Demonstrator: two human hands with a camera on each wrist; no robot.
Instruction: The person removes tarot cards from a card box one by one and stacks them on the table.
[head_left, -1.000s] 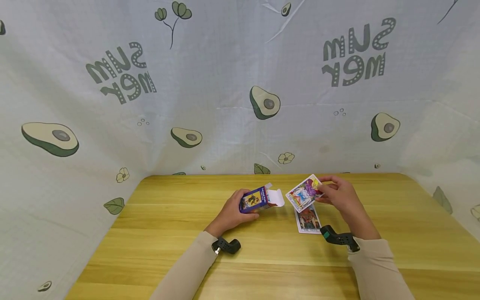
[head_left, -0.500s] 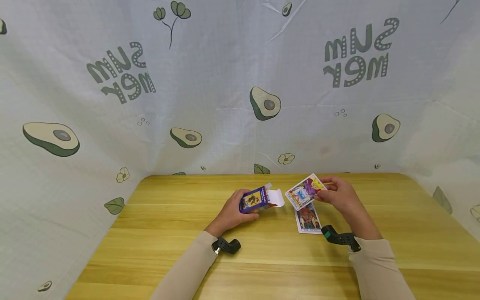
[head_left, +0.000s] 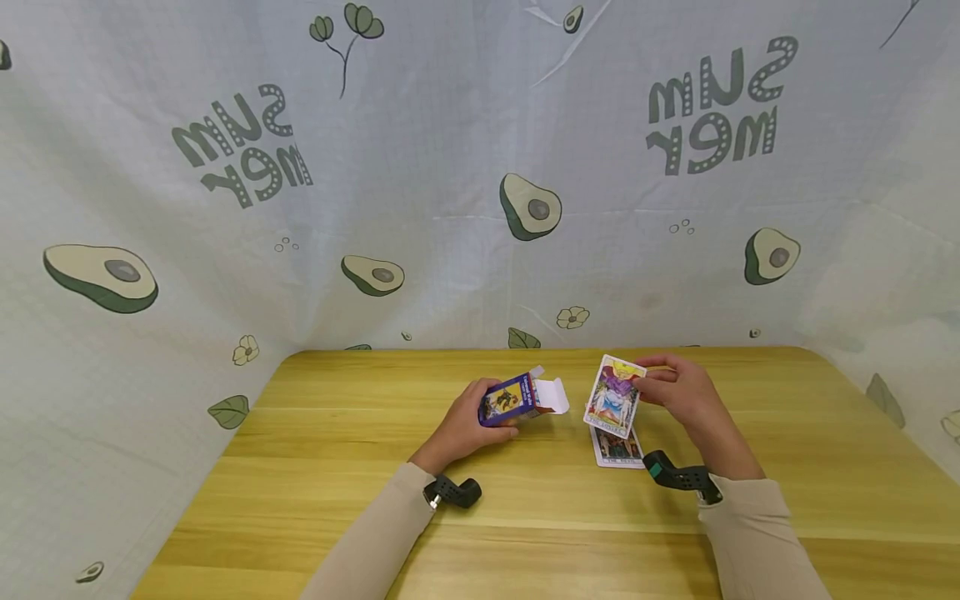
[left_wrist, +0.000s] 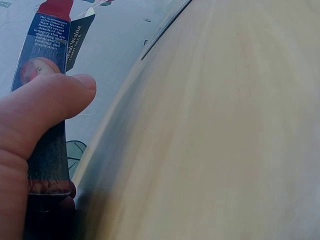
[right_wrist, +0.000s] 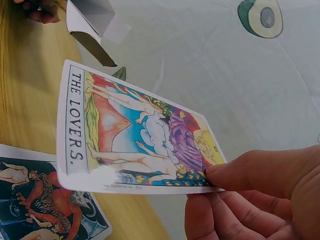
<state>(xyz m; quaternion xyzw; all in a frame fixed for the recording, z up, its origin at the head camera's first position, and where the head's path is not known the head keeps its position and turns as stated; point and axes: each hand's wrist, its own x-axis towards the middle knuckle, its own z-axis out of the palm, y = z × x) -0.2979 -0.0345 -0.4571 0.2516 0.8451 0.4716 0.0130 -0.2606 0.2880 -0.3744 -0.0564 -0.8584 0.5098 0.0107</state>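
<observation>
My left hand (head_left: 463,423) grips a dark blue tarot card box (head_left: 504,402), thumb along its narrow printed side in the left wrist view. The box's white end flap (head_left: 552,395) hangs open toward the right. Between thumb and fingers, my right hand (head_left: 682,392) pinches a tarot card (right_wrist: 135,135) lettered "THE LOVERS", face up, by its edge near the top corner. Beneath that card, a second card (right_wrist: 45,200) lies flat on the table; its lower strip reads "THE DEVIL" in the head view, and its upper part is hidden.
The wooden table (head_left: 525,533) carries the flat card. A white cloth (head_left: 450,167) printed with avocados rises along the table's back and sides. Each wrist wears a black strap-on camera, the left camera (head_left: 453,492) and the right camera (head_left: 675,475).
The Lovers card has turned from a slant to nearly upright and come slightly lower, covering more of the Devil card. The left hand and box stay put.
</observation>
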